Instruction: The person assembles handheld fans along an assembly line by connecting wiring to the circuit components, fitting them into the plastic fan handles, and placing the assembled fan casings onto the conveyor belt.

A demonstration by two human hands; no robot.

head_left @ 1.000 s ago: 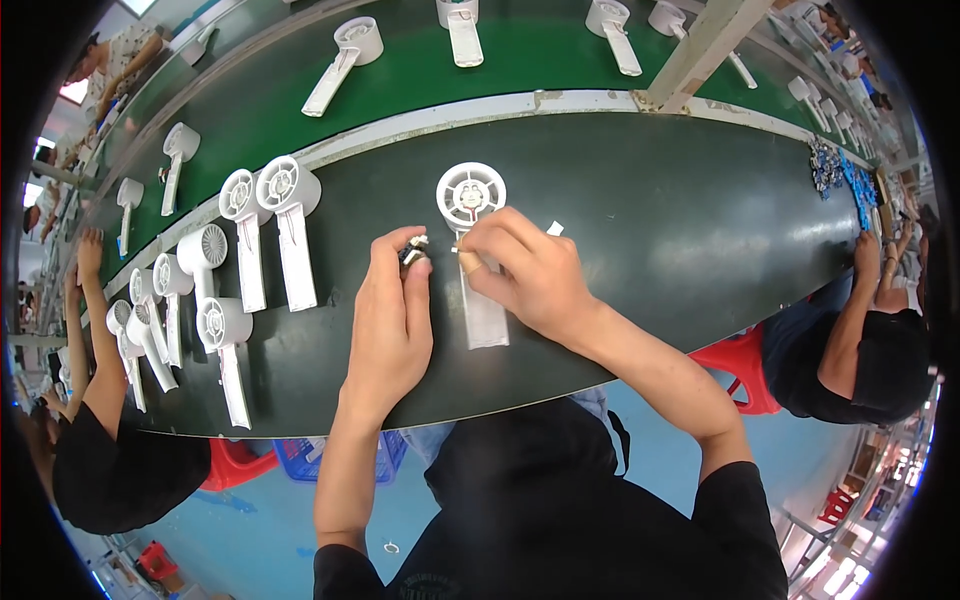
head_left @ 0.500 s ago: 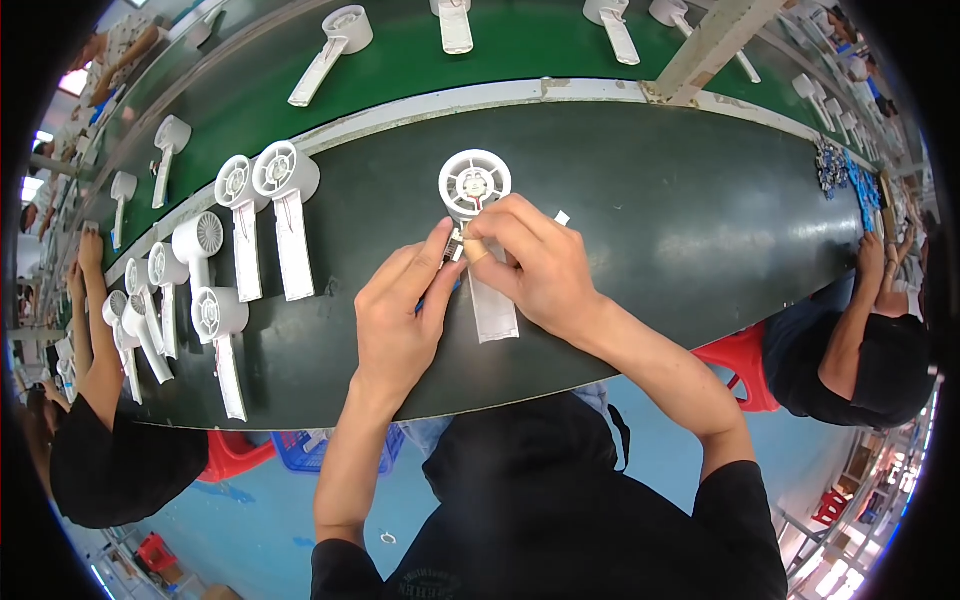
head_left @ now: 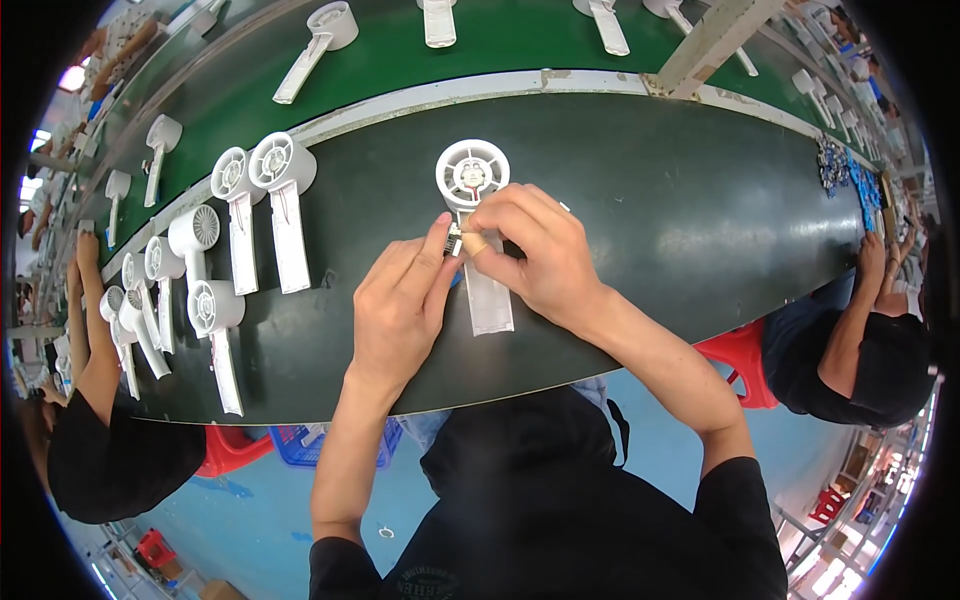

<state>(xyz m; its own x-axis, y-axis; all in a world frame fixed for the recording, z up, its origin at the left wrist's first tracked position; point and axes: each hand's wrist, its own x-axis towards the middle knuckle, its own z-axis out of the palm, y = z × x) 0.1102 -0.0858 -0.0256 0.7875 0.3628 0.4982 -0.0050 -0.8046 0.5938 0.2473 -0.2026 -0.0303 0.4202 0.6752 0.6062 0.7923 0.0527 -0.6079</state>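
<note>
A white handheld fan housing lies on the dark green table in front of me, its round spoked head away from me and its handle toward me. Over the upper part of the handle, my left hand pinches a small circuit board with dark and white parts on it. My right hand is closed at the fingertips right beside the board; a beige covering wraps one of its digits. What those fingertips grip is hidden. Something blue peeks out under my left fingers.
Several white fan housings stand or lie at the left of the table. Beyond a pale rail, a green conveyor belt carries more. A metal post rises at the far right. Blue-wired parts lie near a person at right; another sits left.
Both hands stay at the circuit board with nearly the same grip. The whole view has shifted slightly, and the fan housing lies in the same place under my hands.
</note>
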